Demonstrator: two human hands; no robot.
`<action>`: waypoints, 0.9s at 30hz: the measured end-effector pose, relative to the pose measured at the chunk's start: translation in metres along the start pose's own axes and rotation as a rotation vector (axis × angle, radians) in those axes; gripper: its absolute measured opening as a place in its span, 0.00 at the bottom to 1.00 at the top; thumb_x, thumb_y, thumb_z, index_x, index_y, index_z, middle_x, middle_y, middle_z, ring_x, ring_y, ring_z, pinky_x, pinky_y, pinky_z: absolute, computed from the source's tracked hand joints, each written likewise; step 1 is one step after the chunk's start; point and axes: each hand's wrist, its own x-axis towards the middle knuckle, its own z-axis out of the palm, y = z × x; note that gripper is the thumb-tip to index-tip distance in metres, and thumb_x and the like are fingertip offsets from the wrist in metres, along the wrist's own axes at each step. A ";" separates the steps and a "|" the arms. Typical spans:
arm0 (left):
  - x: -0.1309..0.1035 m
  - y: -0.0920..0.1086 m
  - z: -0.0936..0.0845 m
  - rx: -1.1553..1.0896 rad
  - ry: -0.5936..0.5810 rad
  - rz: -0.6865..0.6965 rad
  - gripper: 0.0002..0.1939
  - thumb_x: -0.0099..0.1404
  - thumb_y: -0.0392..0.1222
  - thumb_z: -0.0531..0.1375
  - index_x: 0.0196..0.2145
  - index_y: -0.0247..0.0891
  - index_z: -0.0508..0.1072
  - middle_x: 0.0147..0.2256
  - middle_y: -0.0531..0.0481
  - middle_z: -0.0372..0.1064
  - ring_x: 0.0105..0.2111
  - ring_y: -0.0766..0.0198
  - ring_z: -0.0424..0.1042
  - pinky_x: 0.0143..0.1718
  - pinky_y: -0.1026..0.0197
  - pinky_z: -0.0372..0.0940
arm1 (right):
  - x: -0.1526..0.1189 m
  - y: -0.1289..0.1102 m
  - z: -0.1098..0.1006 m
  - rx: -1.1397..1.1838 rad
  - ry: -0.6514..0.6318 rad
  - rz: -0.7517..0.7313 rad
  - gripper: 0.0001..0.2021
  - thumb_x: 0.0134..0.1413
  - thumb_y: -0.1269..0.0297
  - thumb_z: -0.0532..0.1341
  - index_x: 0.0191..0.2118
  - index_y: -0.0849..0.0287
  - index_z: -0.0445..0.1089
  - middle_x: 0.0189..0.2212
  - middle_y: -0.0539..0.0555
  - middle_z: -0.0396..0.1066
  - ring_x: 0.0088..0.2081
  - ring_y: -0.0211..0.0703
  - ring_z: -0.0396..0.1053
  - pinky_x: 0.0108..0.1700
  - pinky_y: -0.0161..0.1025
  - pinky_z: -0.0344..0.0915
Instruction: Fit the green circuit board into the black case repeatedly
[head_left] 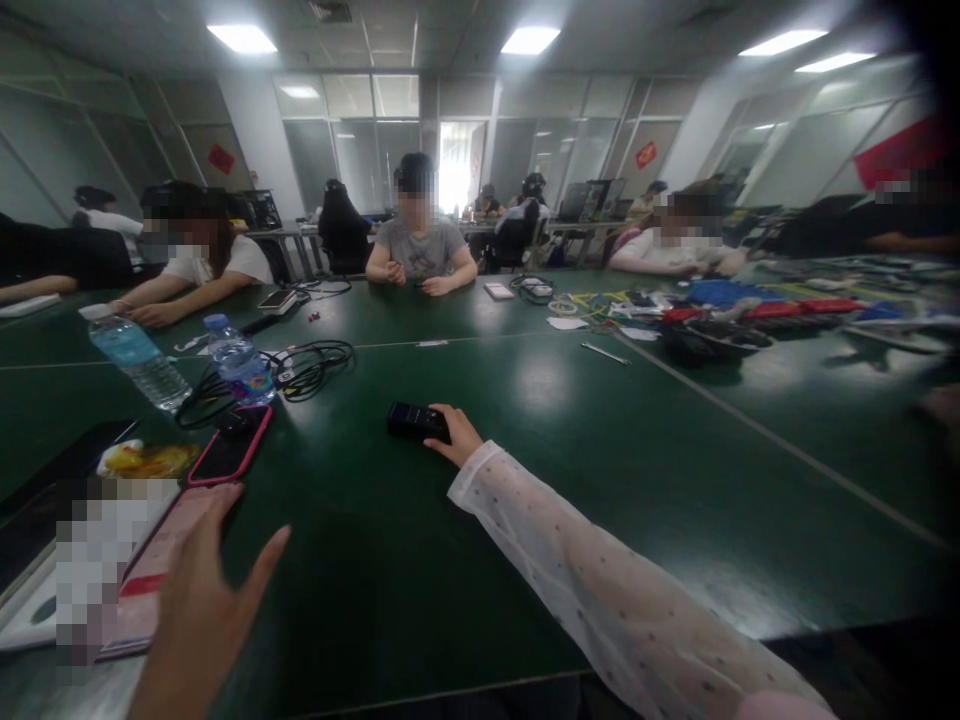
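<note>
My right hand (456, 437), in a sheer dotted sleeve, is closed around the right end of a small black handheld device (409, 420) with a screen and buttons. The device lies on or just above the green table (360, 550); I cannot tell which. At the lower left my left hand (199, 600) is open, thumb spread from the fingers, holding nothing. It is over or beside a pink booklet (142, 570), part of which it hides. Just beyond its fingertips lies a phone in a pink case (231, 450), with a small black object on its top end.
Two water bottles (139, 355) (238, 362) stand at the left near coiled black cables (319, 365). A yellow packet (150, 460) lies beside the phone. Cables, tools and coloured bags (731, 292) cover the far right. Several people sit around the table, one person (421, 240) opposite.
</note>
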 end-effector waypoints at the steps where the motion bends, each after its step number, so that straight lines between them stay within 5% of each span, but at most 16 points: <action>1: 0.019 0.020 0.011 -0.045 -0.063 0.079 0.36 0.62 0.56 0.57 0.63 0.44 0.50 0.62 0.44 0.53 0.62 0.46 0.53 0.60 0.39 0.51 | 0.000 0.000 0.000 0.012 -0.001 0.008 0.32 0.49 0.64 0.66 0.59 0.55 0.55 0.52 0.60 0.62 0.54 0.54 0.63 0.57 0.57 0.60; 6: 0.107 0.078 0.099 -0.213 -0.336 0.353 0.47 0.56 0.52 0.65 0.65 0.38 0.45 0.64 0.35 0.47 0.63 0.44 0.48 0.60 0.41 0.48 | 0.003 0.007 0.000 0.053 0.005 -0.024 0.30 0.47 0.66 0.67 0.57 0.53 0.57 0.50 0.57 0.63 0.52 0.51 0.64 0.55 0.56 0.61; 9: 0.137 0.080 0.154 -0.367 -0.421 0.351 0.55 0.47 0.47 0.71 0.65 0.34 0.46 0.63 0.30 0.47 0.63 0.39 0.47 0.60 0.39 0.46 | 0.008 0.016 0.001 0.053 0.006 -0.111 0.31 0.45 0.67 0.68 0.56 0.54 0.58 0.48 0.56 0.65 0.50 0.50 0.64 0.54 0.54 0.62; 12: 0.146 0.073 0.186 -0.640 -0.516 0.305 0.56 0.49 0.48 0.70 0.66 0.34 0.42 0.60 0.32 0.54 0.60 0.44 0.56 0.60 0.42 0.49 | 0.011 0.023 0.003 0.063 0.007 -0.174 0.32 0.44 0.66 0.69 0.55 0.55 0.58 0.48 0.57 0.65 0.49 0.50 0.64 0.53 0.52 0.62; 21: 0.152 0.057 0.184 -0.686 -0.605 0.342 0.49 0.49 0.42 0.70 0.64 0.37 0.52 0.58 0.39 0.59 0.57 0.48 0.61 0.59 0.45 0.53 | 0.010 0.026 0.007 0.089 0.019 -0.137 0.32 0.44 0.67 0.68 0.56 0.52 0.58 0.49 0.56 0.65 0.50 0.50 0.64 0.53 0.53 0.62; 27: 0.146 0.060 0.186 -0.663 -0.565 0.325 0.51 0.50 0.42 0.70 0.65 0.36 0.49 0.57 0.38 0.59 0.56 0.48 0.62 0.58 0.46 0.54 | 0.007 0.022 0.002 0.105 -0.019 -0.095 0.32 0.46 0.66 0.67 0.56 0.51 0.57 0.50 0.56 0.64 0.51 0.50 0.64 0.53 0.55 0.62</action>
